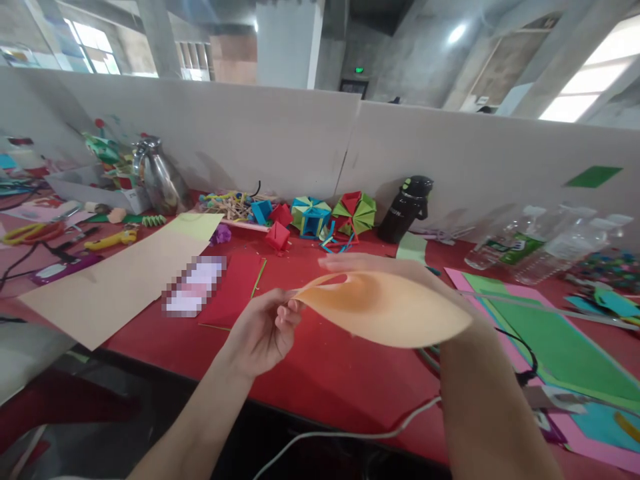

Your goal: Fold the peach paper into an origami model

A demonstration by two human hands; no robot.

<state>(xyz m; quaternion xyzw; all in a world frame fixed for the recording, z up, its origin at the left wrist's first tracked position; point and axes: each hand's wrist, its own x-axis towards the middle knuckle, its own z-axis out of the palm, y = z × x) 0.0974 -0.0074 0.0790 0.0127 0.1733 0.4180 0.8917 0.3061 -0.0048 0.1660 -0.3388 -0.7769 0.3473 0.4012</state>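
A light orange sheet of paper (400, 310) is bent into a curved, cone-like shape above the table. My left hand (270, 327) is closed in a pinch on its narrow left end. Behind the sheet lies my right hand (385, 265), slightly blurred, with its fingers stretched out flat towards the left. The paper covers part of that hand, and its right tip reaches over my wrist. Beyond my hands sit a blue and yellow folded-paper shape (310, 217) and a red and green one (354, 215).
On the red table (350, 373), a long tan sheet (120, 280) lies left and stacked coloured paper (560, 340) lies right. Along the partition stand a metal jug (163, 177), a black bottle (406, 210) and several clear bottles (545, 250). A white cable (345, 435) crosses the front edge.
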